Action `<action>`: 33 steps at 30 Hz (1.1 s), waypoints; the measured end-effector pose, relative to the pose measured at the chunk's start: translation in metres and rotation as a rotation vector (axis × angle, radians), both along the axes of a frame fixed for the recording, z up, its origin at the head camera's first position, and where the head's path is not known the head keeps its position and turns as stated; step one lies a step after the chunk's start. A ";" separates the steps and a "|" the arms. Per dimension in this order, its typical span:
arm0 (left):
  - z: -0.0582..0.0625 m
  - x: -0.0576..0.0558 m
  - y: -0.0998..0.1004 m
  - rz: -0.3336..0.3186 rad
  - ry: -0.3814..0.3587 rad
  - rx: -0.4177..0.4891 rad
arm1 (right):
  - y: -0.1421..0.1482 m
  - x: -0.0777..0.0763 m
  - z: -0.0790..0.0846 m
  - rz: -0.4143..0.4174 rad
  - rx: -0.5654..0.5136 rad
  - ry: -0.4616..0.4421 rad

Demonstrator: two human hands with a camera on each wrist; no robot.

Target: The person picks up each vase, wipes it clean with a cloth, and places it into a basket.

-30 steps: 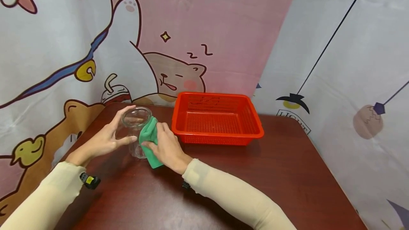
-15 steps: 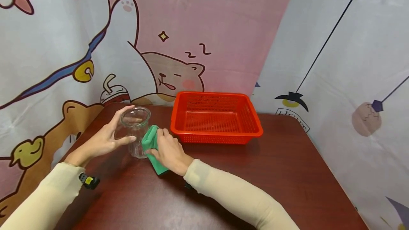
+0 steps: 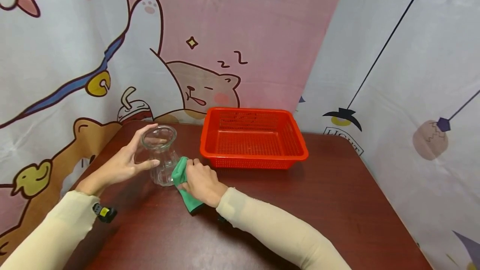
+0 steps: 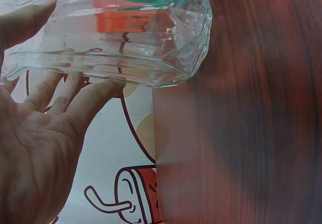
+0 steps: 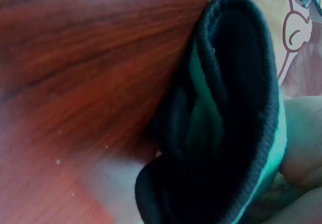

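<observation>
A clear glass jar [image 3: 163, 166] with a flared rim stands upright on the left of the table. My left hand [image 3: 121, 163] grips it near the neck, thumb on the near side and fingers round the far side; the left wrist view shows the ribbed glass jar [image 4: 146, 38] between thumb and fingers. My right hand [image 3: 204, 182] holds a folded green cloth [image 3: 181, 174] by the jar's lower right side. Dark trim edges the cloth [image 5: 241, 83], which fills much of the right wrist view. Whether the cloth touches the glass is hard to tell.
A red perforated plastic basket [image 3: 255, 159] stands at the back of the dark wooden table [image 3: 300, 211], right of the jar. Behind the table hangs a cartoon-printed curtain [image 3: 270, 45].
My right hand and the green cloth have slid down and toward me along the jar's right side. My left hand keeps its grip, and the jar has stayed in place.
</observation>
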State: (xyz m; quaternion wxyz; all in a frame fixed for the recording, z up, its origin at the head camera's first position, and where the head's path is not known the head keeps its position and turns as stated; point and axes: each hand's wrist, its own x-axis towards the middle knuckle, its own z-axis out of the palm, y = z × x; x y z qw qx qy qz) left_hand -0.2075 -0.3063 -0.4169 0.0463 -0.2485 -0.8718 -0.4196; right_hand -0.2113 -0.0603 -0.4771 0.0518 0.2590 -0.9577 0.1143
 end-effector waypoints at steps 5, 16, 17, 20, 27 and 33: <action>-0.017 -0.013 -0.010 -0.001 0.013 -0.006 | -0.001 0.003 0.000 -0.002 0.050 0.002; 0.002 0.003 0.001 0.001 0.002 0.008 | -0.012 -0.003 -0.003 -0.034 0.019 0.020; 0.005 0.005 0.003 -0.005 -0.001 0.014 | -0.013 -0.004 -0.004 -0.035 0.014 0.021; 0.008 0.006 0.006 -0.011 -0.006 0.013 | -0.012 -0.006 -0.005 -0.034 -0.015 0.012; 0.011 0.006 0.006 0.004 -0.009 -0.007 | -0.012 -0.007 -0.005 -0.038 -0.078 -0.017; 0.009 0.006 0.005 0.001 0.004 -0.027 | -0.013 -0.006 -0.005 -0.059 -0.111 -0.007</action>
